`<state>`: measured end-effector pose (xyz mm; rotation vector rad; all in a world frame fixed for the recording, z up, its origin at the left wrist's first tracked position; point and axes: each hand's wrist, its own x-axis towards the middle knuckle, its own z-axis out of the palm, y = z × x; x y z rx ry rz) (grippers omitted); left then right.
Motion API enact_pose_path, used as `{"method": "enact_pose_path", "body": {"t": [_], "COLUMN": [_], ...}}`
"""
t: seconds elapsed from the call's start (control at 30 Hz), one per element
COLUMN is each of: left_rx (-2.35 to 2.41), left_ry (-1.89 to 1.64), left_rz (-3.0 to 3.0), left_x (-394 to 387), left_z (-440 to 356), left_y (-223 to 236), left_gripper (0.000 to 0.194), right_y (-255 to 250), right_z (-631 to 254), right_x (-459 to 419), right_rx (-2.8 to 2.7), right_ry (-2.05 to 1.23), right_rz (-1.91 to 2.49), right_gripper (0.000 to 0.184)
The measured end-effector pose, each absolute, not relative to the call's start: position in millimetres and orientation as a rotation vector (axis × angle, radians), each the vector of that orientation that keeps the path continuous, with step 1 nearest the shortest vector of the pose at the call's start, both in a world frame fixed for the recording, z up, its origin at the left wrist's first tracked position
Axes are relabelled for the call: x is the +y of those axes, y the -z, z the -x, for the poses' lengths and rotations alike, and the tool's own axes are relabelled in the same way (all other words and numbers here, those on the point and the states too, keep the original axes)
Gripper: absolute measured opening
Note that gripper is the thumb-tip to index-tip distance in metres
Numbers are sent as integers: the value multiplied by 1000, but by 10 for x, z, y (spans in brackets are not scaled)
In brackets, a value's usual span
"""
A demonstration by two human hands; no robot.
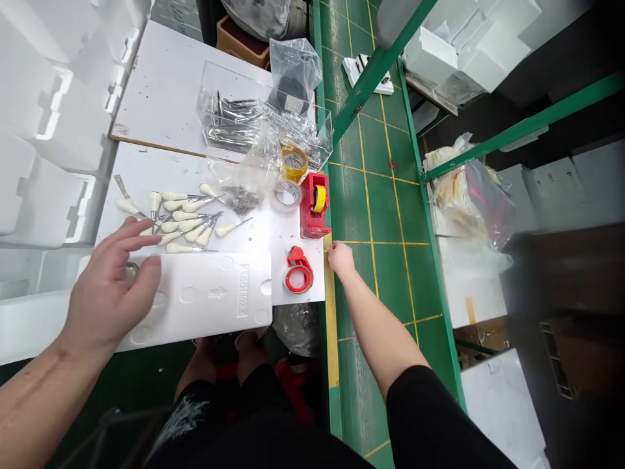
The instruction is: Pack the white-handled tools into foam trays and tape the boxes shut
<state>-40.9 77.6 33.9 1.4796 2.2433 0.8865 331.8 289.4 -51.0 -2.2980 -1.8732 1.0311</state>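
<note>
My left hand (111,283) hovers over the left end of a white foam lid (195,293), thumb and fingers apart. A small rounded shape shows between thumb and palm; I cannot make out what it is. Just beyond the fingertips lies a pile of small tools with cream-white handles (183,226) and thin metal shafts. My right hand (340,256) is closed at the yellow edge strip (331,326) of the green conveyor; its fingers hide whatever is in them. Nearest to it are a red tape dispenser with yellow tape (314,205) and a red hand-held tape cutter (297,270).
A clear bin (215,133) of metal tools stands at the back, with plastic bags (263,159) and tape rolls (294,163) beside it. White foam boxes (43,117) wall the left side. Along the right runs the green conveyor (364,215), crossed by a green post (361,91).
</note>
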Motion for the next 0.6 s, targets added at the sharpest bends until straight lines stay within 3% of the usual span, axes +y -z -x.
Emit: {"method": "enact_pose_path", "body": {"t": [0.1, 0.23, 0.43, 0.6], "left_rx": [2033, 1675, 825, 758], "left_ry": [-1039, -858, -827, -931], "left_rz": [-1481, -1513, -970, -513], "left_x": [797, 824, 681, 314], "left_z": [304, 95, -313, 48], "left_y": [-455, -479, -563, -667], "left_gripper": [25, 31, 66, 50], "right_y": [263, -328, -1073, -1132], "right_z": [-3519, -3484, -2600, -2056], "right_x": [2651, 2128, 1273, 890], "right_rx": [-1986, -2215, -2138, -2188], "right_ry": [-870, -811, -1226, -1409], "right_rz": [2267, 1900, 1258, 1065], "right_gripper": [22, 26, 19, 12]}}
